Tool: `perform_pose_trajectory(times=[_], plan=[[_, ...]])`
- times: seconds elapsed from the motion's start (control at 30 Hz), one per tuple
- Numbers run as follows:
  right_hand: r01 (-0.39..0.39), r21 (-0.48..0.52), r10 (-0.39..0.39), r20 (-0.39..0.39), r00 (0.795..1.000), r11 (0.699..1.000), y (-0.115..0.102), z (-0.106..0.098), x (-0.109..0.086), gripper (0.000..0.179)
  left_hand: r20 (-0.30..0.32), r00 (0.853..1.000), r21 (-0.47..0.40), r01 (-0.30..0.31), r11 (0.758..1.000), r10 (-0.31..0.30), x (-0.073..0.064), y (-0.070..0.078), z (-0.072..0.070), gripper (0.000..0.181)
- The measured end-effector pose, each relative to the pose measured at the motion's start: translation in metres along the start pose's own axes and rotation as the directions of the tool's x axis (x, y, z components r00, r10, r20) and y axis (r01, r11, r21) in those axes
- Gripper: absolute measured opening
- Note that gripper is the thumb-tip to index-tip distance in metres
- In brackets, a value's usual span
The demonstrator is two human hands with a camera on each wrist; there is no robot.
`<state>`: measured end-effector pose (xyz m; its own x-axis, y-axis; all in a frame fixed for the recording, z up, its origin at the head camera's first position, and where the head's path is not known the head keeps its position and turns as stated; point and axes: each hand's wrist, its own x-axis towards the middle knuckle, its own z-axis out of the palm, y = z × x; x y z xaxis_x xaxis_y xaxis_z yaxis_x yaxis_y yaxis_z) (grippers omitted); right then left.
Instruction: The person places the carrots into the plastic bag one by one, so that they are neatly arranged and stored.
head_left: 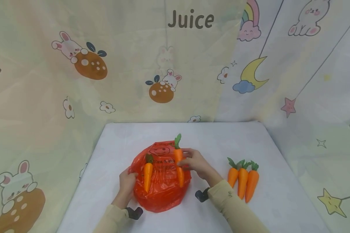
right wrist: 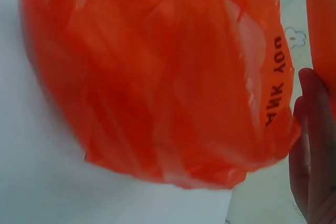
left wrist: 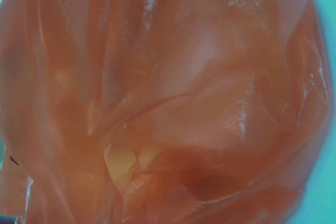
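Observation:
A red plastic bag [head_left: 160, 202] with printed lettering sits spread on the white table. At its left edge my left hand [head_left: 126, 183] grips the plastic. One orange carrot [head_left: 148, 176] with a dark green top lies within the bag's outline. My right hand [head_left: 198, 164] holds another carrot [head_left: 179, 157], green leaves upward, over the right part of the bag. In the right wrist view the held carrot [right wrist: 321, 19] shows beside the bag [right wrist: 142, 77], partly cut off by the frame. Crumpled translucent plastic [left wrist: 178, 87] fills the left wrist view, hiding the left fingers.
Three carrots [head_left: 243, 179] with green tops lie side by side on the white table [head_left: 215, 139], right of my right forearm. Cartoon-printed cloth [head_left: 128, 64] hangs behind the table and at both sides. Black wrist devices [head_left: 202, 195] show near both sleeves.

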<state>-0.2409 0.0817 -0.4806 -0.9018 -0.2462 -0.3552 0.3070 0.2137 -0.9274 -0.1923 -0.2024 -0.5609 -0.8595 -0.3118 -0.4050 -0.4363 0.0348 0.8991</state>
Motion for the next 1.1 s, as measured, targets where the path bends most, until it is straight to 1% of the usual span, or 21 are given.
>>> perform_pose_trajectory(times=[0.17,0.33,0.43,0.63,0.77,0.87,1.0,1.1], plan=[[0.027,0.018,-0.028,0.059,0.998,0.999,-0.006,0.014,0.001,0.068,0.004,1.0,-0.011,-0.005,1.0,0.005,0.0,0.002,0.001,0.05],[0.036,0.015,-0.036,0.071,0.997,0.999,-0.008,0.028,0.004,0.067,0.014,1.0,-0.011,-0.006,1.0,0.007,0.0,0.002,0.0,0.05],[0.02,0.029,-0.023,0.084,0.996,0.999,-0.009,0.036,0.007,0.069,0.015,1.0,-0.008,-0.006,1.0,0.006,0.0,0.002,0.0,0.049],[-0.017,0.11,0.004,0.118,0.993,0.994,-0.01,0.049,0.015,0.071,0.026,1.0,-0.013,-0.017,1.0,0.018,-0.001,0.002,0.0,0.047],[-0.049,0.162,0.033,0.101,0.994,0.986,-0.007,0.058,0.025,0.071,0.032,0.999,-0.022,-0.015,1.0,0.016,-0.002,0.002,0.0,0.047],[-0.065,0.195,0.05,0.084,0.995,0.979,0.002,0.063,0.034,0.069,0.031,0.999,-0.026,-0.008,1.0,0.009,-0.002,0.002,0.0,0.047],[-0.084,0.186,0.075,0.058,0.995,0.979,0.016,0.07,0.042,0.07,0.03,1.0,-0.017,-0.01,1.0,0.01,-0.002,0.002,0.0,0.047],[-0.093,0.146,0.089,0.034,0.995,0.985,0.026,0.076,0.045,0.07,0.034,0.999,-0.009,-0.008,1.0,0.009,-0.002,0.001,-0.001,0.048]])
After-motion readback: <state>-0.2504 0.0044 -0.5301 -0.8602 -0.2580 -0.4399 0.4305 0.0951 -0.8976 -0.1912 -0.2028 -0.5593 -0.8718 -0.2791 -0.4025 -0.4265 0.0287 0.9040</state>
